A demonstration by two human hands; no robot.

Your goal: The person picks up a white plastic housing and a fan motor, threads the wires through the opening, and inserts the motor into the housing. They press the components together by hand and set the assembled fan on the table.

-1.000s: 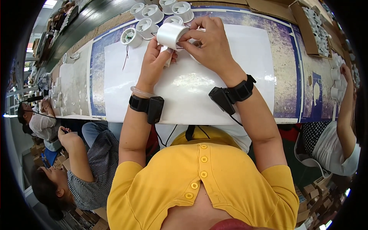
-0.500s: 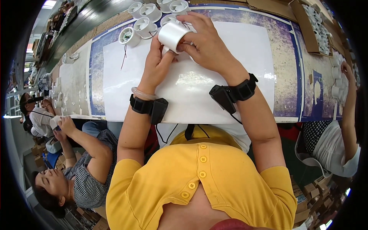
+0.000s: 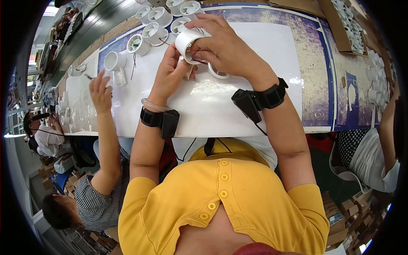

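Above the white sheet I hold a white cylindrical housing (image 3: 185, 41), tilted so that its open end faces right and toward me. My left hand (image 3: 170, 73) grips its lower left side, fingers and thumb closed. The fingertips of my right hand (image 3: 229, 49) are bent into the open end, where thin dark red wires show; part of the inside is hidden by them. A white round part (image 3: 218, 73) lies on the sheet just under my right hand. Beyond my left hand stands a housing with a green circuit board (image 3: 138, 44), its wires trailing over the sheet.
Several white fan housings (image 3: 160, 17) are grouped at the back left. A white housing with a side piece (image 3: 114, 62) stands near a co-worker's hand (image 3: 100, 92). At the back right is a cardboard box (image 3: 335, 29) of white parts. Another person sits at right.
The held housing has turned, bringing its open end and wires into sight. A co-worker's hand has come over the table at left, where a white housing now stands.
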